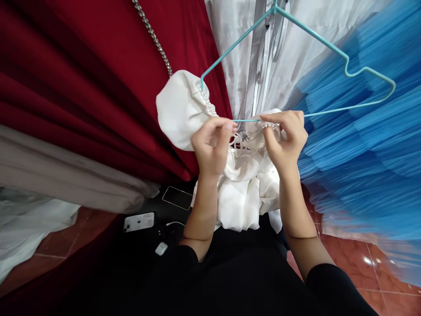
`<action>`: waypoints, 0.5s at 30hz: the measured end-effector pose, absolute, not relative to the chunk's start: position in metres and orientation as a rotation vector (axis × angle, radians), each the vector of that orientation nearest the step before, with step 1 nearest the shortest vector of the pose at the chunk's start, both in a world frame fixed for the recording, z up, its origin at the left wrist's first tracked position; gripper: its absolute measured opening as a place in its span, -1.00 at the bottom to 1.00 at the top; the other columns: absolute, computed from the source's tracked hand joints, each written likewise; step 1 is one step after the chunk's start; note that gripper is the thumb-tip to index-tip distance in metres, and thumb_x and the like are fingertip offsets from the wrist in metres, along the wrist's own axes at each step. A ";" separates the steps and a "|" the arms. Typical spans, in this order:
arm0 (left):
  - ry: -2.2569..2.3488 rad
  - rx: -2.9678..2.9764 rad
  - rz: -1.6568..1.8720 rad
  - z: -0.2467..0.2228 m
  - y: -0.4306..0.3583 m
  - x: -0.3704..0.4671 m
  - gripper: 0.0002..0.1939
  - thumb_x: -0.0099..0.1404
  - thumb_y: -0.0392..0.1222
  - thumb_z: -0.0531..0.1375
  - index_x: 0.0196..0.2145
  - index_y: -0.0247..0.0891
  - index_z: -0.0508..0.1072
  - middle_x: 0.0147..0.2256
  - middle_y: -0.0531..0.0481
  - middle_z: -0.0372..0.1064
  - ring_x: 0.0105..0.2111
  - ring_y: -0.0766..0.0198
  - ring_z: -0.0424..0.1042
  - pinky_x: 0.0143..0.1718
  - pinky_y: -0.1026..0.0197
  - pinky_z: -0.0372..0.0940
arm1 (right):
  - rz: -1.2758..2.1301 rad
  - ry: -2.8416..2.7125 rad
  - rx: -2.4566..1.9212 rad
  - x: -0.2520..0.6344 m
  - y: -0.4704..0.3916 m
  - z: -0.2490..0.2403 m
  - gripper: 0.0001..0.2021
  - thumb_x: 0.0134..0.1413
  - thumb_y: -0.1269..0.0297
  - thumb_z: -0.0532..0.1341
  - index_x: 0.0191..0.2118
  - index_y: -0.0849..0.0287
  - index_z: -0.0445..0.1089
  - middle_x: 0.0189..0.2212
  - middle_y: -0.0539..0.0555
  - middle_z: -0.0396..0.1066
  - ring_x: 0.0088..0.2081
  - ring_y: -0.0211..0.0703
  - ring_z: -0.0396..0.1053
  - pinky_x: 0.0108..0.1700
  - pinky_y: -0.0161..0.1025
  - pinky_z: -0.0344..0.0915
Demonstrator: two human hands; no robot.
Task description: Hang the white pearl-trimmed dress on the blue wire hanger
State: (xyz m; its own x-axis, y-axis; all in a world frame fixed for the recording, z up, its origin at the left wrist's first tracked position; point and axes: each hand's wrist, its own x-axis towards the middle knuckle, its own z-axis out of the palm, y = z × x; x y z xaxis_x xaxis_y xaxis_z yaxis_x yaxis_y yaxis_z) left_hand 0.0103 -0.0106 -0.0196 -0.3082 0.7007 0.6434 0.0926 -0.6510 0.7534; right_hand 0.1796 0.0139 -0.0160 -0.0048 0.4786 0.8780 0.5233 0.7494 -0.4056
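Note:
A white dress (238, 204) with pearl trim along its neckline and a puffed sleeve (179, 107) hangs partly on a light-blue wire hanger (305, 28). The hanger's left end sits inside the puffed sleeve; its right end sticks out bare. With fingers closed, my left hand (212, 147) pinches the pearl-edged fabric beside the hanger's lower bar. My right hand (287, 138) grips the other pearl-edged part between thumb and fingers, its fingertips at the bar. Thin white loops show between my hands. The lower part of the dress rests toward my lap.
Red cloth (108, 83) hangs at left, with a silver chain (153, 35) before it. Blue tulle (368, 145) fills the right side. White fabric and a metal stand (259, 61) are behind the hanger. Phones (138, 222) and a small white case (161, 249) lie at lower left.

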 end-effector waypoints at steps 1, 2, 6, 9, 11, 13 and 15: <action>1.035 1.477 1.849 -0.025 -0.009 0.013 -0.72 0.46 0.05 0.31 -0.24 -0.22 0.63 -0.31 -0.04 0.56 -0.29 0.23 0.56 -0.25 0.18 0.43 | -0.038 -1.643 -0.814 0.180 0.013 -0.016 -0.77 0.21 0.50 0.16 -0.17 0.06 0.51 -0.28 -0.07 0.57 -0.22 -0.21 0.47 -0.02 -0.05 0.32; 1.060 1.425 1.698 -0.030 -0.007 0.015 -0.67 0.46 0.10 0.31 -0.21 -0.24 0.63 -0.25 -0.08 0.59 -0.22 0.19 0.59 -0.17 0.17 0.46 | -0.031 -1.651 -0.813 0.180 0.013 -0.017 -0.77 0.22 0.49 0.16 -0.16 0.06 0.51 -0.27 -0.06 0.57 -0.21 -0.21 0.48 0.00 -0.04 0.32; 0.833 1.127 1.542 -0.033 0.002 0.019 -0.54 0.46 0.23 0.24 -0.05 -0.26 0.55 0.08 -0.22 0.54 0.16 0.01 0.55 0.23 0.00 0.40 | 0.009 -1.691 -0.824 0.182 0.011 -0.016 -0.78 0.25 0.45 0.15 -0.15 0.03 0.50 -0.21 -0.05 0.60 -0.14 -0.17 0.52 0.13 0.03 0.33; 0.512 0.915 1.677 -0.028 0.004 0.032 -0.67 0.54 0.15 0.14 -0.06 -0.18 0.41 0.06 -0.16 0.53 0.25 0.05 0.48 0.34 -0.07 0.31 | 0.012 -1.724 -0.804 0.183 0.007 -0.016 -0.76 0.24 0.45 0.15 -0.14 0.01 0.51 -0.08 -0.03 0.61 0.00 -0.11 0.54 0.23 0.11 0.34; 0.458 0.858 1.770 -0.027 0.004 0.042 -0.74 0.56 0.09 0.10 -0.17 -0.14 0.30 -0.14 -0.04 0.50 0.14 0.12 0.55 0.33 -0.06 0.33 | -0.019 -1.712 -0.772 0.185 0.003 -0.017 -0.76 0.22 0.45 0.17 -0.14 -0.01 0.53 0.02 -0.01 0.59 0.13 -0.05 0.51 0.28 0.16 0.34; 0.482 0.848 1.834 -0.028 0.004 0.048 -0.70 0.57 0.09 0.09 -0.24 -0.14 0.20 -0.29 0.05 0.38 -0.02 0.19 0.59 0.29 -0.05 0.37 | -0.087 -1.620 -0.757 0.191 -0.001 -0.020 -0.75 0.20 0.47 0.20 -0.16 0.00 0.56 0.05 0.02 0.58 0.17 -0.01 0.50 0.26 0.19 0.37; 0.504 0.855 1.880 -0.030 0.005 0.049 -0.66 0.56 0.11 0.09 -0.27 -0.13 0.16 -0.37 0.09 0.27 -0.15 0.23 0.58 0.26 -0.06 0.41 | -0.200 -1.420 -0.775 0.205 -0.002 -0.023 -0.76 0.15 0.50 0.23 -0.22 0.02 0.59 -0.05 0.04 0.59 0.06 -0.02 0.54 0.15 0.13 0.42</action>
State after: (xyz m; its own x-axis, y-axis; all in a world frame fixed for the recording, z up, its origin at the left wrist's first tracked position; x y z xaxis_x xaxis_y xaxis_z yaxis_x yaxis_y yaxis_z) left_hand 0.0485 0.0053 -0.0299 -0.2804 0.8969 0.3420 -0.6055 -0.4417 0.6620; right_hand 0.2050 -0.0016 -0.0233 0.1803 0.3162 0.9314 0.5609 0.7448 -0.3614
